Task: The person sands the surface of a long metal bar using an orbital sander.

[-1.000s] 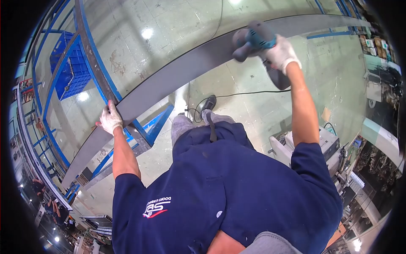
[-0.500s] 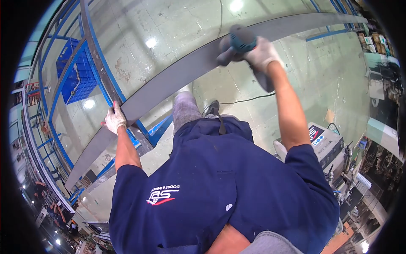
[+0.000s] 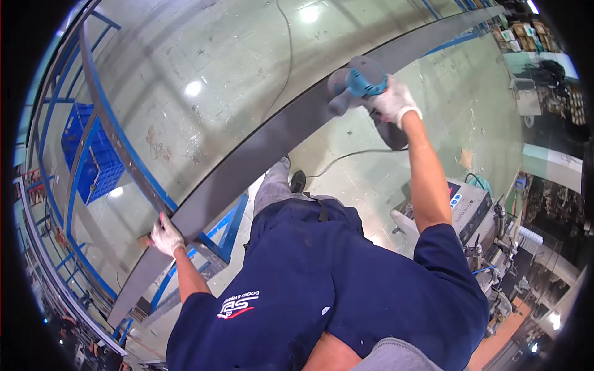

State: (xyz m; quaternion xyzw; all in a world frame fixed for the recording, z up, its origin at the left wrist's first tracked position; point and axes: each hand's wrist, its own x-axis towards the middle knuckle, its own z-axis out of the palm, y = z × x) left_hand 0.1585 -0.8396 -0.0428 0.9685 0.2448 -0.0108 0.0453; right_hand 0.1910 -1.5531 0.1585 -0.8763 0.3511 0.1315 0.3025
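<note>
A long flat grey panel [image 3: 266,145] runs diagonally from the lower left to the upper right, resting on a blue frame. My right hand [image 3: 393,102], in a white glove, is wrapped round a teal and dark power tool [image 3: 366,79], whose head is over the middle of the panel; the tool looks slightly blurred. Near the panel's left end, my gloved left hand [image 3: 166,235] lies at its edge, with its fingers bent beside a small brown block [image 3: 145,241]. Whether the fingers hold that block is hard to tell.
Blue metal framing [image 3: 124,148] stands on the left, with a blue crate [image 3: 93,157] inside it. A cable [image 3: 346,153] trails from the tool toward my shoes. A boxy grey machine [image 3: 467,207] stands at the right, near shelves of stacked parts.
The view has shifted, and the panel appears steeper. The power tool in my right hand has moved slightly along the panel toward the right. A brown block now shows beside my left hand.
</note>
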